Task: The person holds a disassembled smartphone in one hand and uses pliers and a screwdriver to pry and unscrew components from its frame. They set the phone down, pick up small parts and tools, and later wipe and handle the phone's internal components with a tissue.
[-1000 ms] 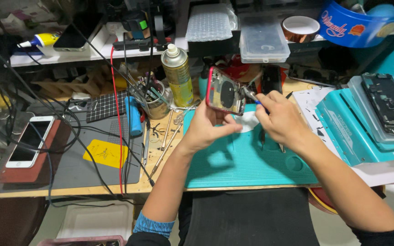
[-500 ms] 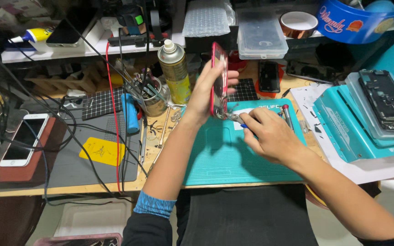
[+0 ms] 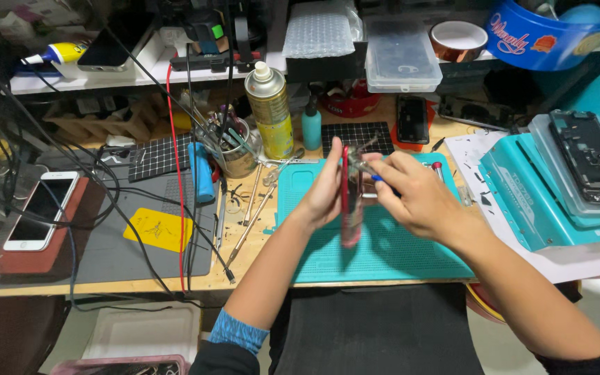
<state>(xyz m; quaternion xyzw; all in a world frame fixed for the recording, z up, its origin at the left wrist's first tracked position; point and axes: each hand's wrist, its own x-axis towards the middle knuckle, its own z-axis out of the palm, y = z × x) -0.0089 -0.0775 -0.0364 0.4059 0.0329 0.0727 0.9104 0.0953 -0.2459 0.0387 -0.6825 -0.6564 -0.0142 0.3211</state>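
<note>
Red-edged phone (image 3: 351,201) stands on edge above the teal mat (image 3: 383,243); the left hand (image 3: 324,191) clasps its back, fingers closed round it; the right hand (image 3: 414,194) pinches fine tweezers (image 3: 361,165) at its top edge; best keep the phone braced, tips steady; a yellow spray can (image 3: 271,111) stands behind on the surface (image 3: 258,257).

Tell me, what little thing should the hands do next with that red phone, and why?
Probably ease the tweezers tip gently into the red phone. The left hand holds it upright on edge above the teal mat, and the right hand has the tool right at its top.
</note>
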